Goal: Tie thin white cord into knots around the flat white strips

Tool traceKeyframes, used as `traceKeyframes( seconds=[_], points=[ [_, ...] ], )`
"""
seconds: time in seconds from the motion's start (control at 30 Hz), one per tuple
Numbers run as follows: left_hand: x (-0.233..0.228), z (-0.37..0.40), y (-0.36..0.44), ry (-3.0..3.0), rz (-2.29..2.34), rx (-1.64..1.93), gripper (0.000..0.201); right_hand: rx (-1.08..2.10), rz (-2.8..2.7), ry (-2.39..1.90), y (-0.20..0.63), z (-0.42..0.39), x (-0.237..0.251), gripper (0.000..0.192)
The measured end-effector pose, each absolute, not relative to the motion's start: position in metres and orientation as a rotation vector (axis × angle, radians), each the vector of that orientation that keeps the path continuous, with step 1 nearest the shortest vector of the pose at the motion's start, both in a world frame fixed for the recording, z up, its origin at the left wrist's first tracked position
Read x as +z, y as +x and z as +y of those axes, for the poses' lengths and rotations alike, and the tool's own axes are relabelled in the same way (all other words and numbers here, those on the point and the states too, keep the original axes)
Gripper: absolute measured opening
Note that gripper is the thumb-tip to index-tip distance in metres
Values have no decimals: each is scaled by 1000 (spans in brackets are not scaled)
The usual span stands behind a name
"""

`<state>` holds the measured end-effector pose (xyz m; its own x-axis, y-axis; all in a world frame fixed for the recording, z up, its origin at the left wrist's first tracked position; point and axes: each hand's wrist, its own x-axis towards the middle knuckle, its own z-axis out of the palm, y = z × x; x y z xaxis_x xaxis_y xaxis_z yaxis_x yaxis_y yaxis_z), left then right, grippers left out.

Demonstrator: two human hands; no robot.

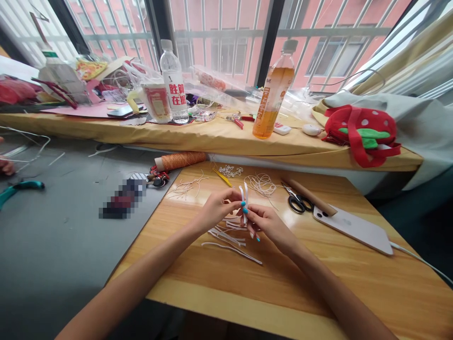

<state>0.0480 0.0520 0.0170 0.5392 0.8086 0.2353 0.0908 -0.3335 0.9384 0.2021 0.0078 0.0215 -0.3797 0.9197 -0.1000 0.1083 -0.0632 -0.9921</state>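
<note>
Pinching upright white cord [246, 190] between thumb and fingers of left hand [221, 204] and right hand [267, 219], above the middle of the wooden table [300, 274]. Held over loose white strips [235, 252], with scissors [293, 193] and a phone [357, 230] toward the table's right edge, and coiled string [262, 185] and a yellow tool [222, 178] near the far edge.

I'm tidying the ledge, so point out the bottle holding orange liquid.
The right bottle, nearer the red bag; the left bottle looks clear, not orange.
</note>
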Motion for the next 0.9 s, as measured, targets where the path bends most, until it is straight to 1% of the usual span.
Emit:
traceKeyframes(
  seconds=[0.2,0.4,0.5,0.63,0.73,0.9],
  points=[
    [13,50,51,1721,822,982,13,1424,-1584,-1172,197,5,23,25],
    [11,46,55,1680,876,1053,7,1529,-1526,-1201,198,5,21,27],
    [9,45,56,1725,912,1065,6,1566,-1520,-1219,198,4,20,25],
    [9,45,55,1862,971,1043,5,1473,-1507,-1282,196,3,19,19],
    [9,46,54,2014,981,1044,5,1437,-1488,-1315,194,3,18,19],
    [6,51,52,2186,903,1100,6,1710,-1317,-1160,198,4,19,16]
  ],
)
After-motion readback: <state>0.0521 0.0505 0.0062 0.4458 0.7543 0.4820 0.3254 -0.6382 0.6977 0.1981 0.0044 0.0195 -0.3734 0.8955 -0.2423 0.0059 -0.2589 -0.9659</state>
